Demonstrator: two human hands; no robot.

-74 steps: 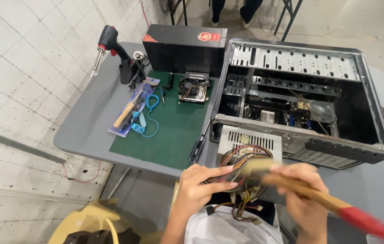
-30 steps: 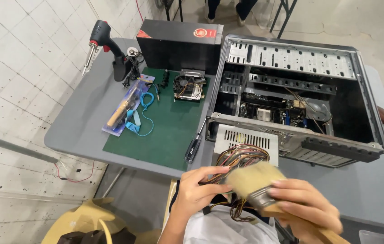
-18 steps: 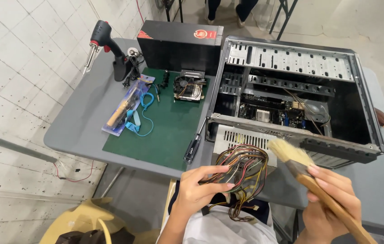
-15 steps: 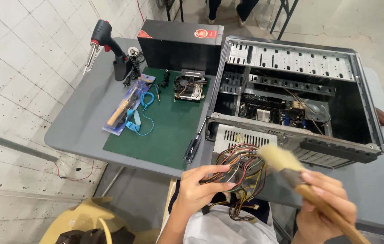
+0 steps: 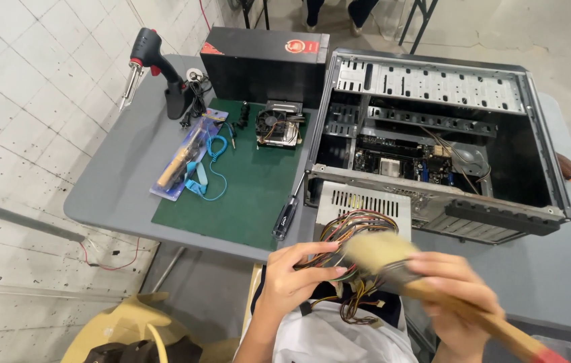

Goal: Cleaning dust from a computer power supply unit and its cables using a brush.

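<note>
Both hands work at the near edge of the table point(image 5: 117, 195). Left hand point(image 5: 292, 282) is closed around a bundle of coloured cables point(image 5: 352, 232) that runs from a perforated metal power supply unit point(image 5: 362, 202); the unit rests on the table just in front of the open computer case point(image 5: 433, 134). Right hand point(image 5: 457, 296) is clamped on the wooden handle of a paintbrush point(image 5: 393, 259), whose pale bristles lie against the cables; the brush head is blurred. The step in hand appears to be brushing the cable bundle. The next move would call for a steady left grip, so that the wires stay fanned, and light strokes directed away from the case interior, where the circuit board point(image 5: 399, 161) lies exposed.

Away from the hands, on the green mat point(image 5: 245, 202): a black-handled screwdriver point(image 5: 287, 212) just left of the power supply unit, a cooling fan with heat sink point(image 5: 277, 124), and a blue coiled strap point(image 5: 208, 168). A soldering gun point(image 5: 147, 57) stands at the far left, beside a black box point(image 5: 265, 64).
</note>
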